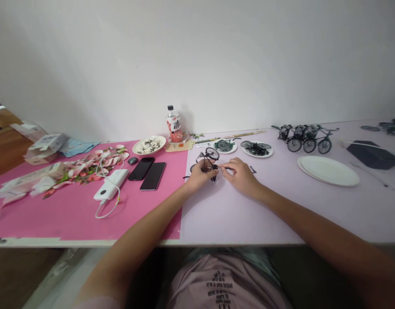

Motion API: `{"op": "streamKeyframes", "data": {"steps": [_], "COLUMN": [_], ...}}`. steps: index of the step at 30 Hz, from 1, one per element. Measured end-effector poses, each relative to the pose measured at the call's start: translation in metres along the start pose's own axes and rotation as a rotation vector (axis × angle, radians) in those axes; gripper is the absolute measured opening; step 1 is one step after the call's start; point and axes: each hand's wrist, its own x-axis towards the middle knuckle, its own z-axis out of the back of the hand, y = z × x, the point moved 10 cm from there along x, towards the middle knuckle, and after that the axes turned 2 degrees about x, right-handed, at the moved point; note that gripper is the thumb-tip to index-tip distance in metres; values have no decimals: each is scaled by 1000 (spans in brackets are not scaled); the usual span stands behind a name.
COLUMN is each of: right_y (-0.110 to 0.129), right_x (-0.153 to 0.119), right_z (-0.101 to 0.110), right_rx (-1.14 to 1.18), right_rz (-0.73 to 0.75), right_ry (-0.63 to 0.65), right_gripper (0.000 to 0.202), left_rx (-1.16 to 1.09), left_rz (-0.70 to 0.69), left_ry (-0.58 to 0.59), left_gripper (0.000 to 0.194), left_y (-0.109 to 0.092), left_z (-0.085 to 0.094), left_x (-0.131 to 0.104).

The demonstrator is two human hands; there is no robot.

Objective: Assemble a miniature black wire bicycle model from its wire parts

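A small black model bicycle [212, 154] is tilted up just above the pale lilac table covering, with one wheel toward the back. My left hand [200, 175] is closed around its frame. Fingertips of my right hand [239, 175] are pinched together at the bicycle's right side; whatever they hold is too small to make out. A small dark part [253, 170] lies to the right of my right hand. Behind my hands stand a white plate of dark green parts [225, 146] and another plate with black parts and wheels [257, 149].
Assembled model bicycles [308, 139] stand at the back right, near stacked white plates [329, 171] and a dark box [374, 154]. On the pink side are two phones [153, 176], a power bank [111, 184], petals [97, 165], a bowl [149, 146] and a bottle [174, 124].
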Motion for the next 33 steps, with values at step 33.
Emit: {"op": "streamKeyframes", "data": {"steps": [33], "right_y": [-13], "right_x": [-5], "right_z": [-22], "right_rx": [-68], "right_rz": [-90], "right_ry": [483], "right_gripper": [15], "left_rx": [-74], "left_rz": [59], "left_ry": [-103], "left_gripper": [38], "left_y": [10], "left_z": [13], "left_x": [4]}}
